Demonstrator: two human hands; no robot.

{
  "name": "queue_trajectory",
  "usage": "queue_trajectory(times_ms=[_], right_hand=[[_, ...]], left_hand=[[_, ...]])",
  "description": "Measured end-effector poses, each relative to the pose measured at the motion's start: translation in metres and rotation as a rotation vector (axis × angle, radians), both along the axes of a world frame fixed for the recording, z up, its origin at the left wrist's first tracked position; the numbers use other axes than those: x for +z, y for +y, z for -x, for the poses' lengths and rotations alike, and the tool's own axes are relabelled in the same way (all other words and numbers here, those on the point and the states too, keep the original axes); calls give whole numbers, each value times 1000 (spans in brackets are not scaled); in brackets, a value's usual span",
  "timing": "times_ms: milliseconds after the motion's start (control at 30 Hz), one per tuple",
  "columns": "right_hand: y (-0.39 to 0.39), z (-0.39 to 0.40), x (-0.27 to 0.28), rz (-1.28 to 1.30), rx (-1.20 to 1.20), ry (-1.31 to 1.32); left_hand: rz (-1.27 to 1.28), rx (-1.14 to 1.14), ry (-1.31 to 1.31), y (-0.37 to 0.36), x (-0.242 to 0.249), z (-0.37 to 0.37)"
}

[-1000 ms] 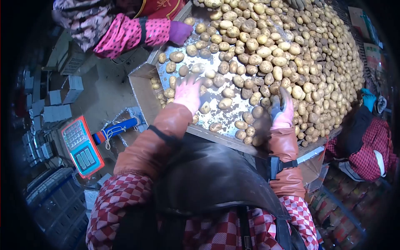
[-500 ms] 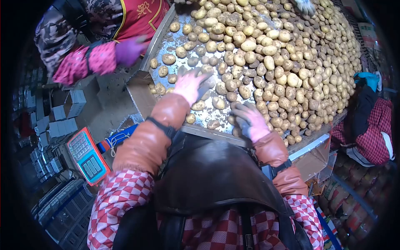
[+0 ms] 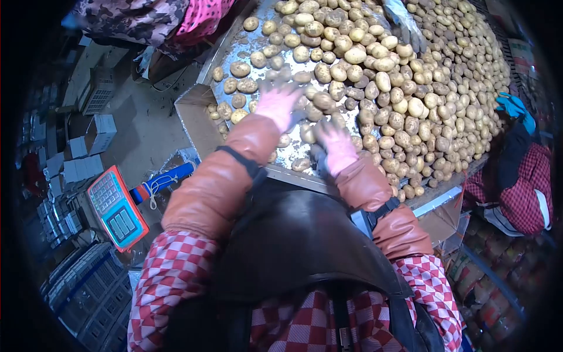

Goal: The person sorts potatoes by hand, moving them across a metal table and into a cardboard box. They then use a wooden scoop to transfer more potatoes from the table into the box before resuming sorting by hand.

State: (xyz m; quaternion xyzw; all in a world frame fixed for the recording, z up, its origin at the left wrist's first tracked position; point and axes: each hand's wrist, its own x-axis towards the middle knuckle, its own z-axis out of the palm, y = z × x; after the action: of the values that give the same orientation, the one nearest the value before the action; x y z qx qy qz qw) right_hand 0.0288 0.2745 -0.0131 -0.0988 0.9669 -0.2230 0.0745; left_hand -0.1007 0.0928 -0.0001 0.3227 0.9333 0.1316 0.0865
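Observation:
My left hand [image 3: 280, 104], in a pink glove with dark fingers, reaches over scattered potatoes [image 3: 322, 101] on the metal tabletop [image 3: 291, 157]. Its fingers are spread and somewhat blurred. Close by on the right, my right hand [image 3: 337, 148], gloved alike, has its fingers stretched out beside a potato [image 3: 307, 134] near the table's front edge. Neither hand appears to grip anything. A large heap of potatoes [image 3: 434, 111] spreads to the right of both hands.
A co-worker's gloved hand [image 3: 406, 26] touches the heap at the top. Another person's blue glove [image 3: 516, 111] is at the right. A cardboard box [image 3: 199, 120] adjoins the table's left corner. A red-edged scale [image 3: 119, 210] stands at the lower left.
My right hand has moved left and forward, closer to my left hand. Potatoes near the hands have shifted. The upper-left co-worker's purple glove has left view; the top gloved hand reaches further in.

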Motion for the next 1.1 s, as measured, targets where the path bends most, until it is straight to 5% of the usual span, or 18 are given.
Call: queue_trajectory(times_ms=[67, 100, 200, 233, 267, 333, 400, 467, 533, 600, 667, 800, 867, 933, 1000, 1067, 1100], right_hand=[[2, -15, 21, 112, 144, -97], [9, -28, 9, 280, 100, 65], [47, -50, 16, 404, -207, 413], [68, -61, 3, 476, -458, 234], [81, -65, 18, 0, -458, 398], [72, -65, 14, -317, -578, 41], [38, -58, 28, -283, -523, -175], [22, -45, 8, -8, -206, -163], [-5, -37, 23, -102, -97, -59], [7, -31, 14, -35, -58, -70], [26, -31, 14, 74, -36, -107], [80, -57, 9, 67, -406, 239], [78, -61, 8, -122, -600, 143], [34, -54, 22, -121, -526, -152], [-2, -45, 10, -112, -305, -105], [-8, -37, 25, -37, -241, -214], [1, -34, 32, 39, -227, -314]], left_hand=[[-114, 32, -14, -33, -14, -7], [-107, 97, -28, -40, -7, -18], [-143, 216, -212, -55, -19, -45], [-60, 189, -144, -55, -24, -55], [-73, 200, -132, -49, -10, -66], [-33, 175, -195, -42, -4, -75], [-21, 202, -248, -31, -4, -77], [106, -9, -219, -17, -11, -76], [17, -319, -106, -9, 1, -75], [-22, -355, 17, -20, -11, -64], [-277, 88, -42, -57, -31, -50], [160, 331, 128, -78, -1, -59], [167, 339, 288, -47, -4, -55], [43, 100, -252, 5, 9, -37], [-323, -197, -14, 47, 10, -32], [86, -180, -61, 68, 5, -7], [27, -132, -10, 58, -4, 1]])
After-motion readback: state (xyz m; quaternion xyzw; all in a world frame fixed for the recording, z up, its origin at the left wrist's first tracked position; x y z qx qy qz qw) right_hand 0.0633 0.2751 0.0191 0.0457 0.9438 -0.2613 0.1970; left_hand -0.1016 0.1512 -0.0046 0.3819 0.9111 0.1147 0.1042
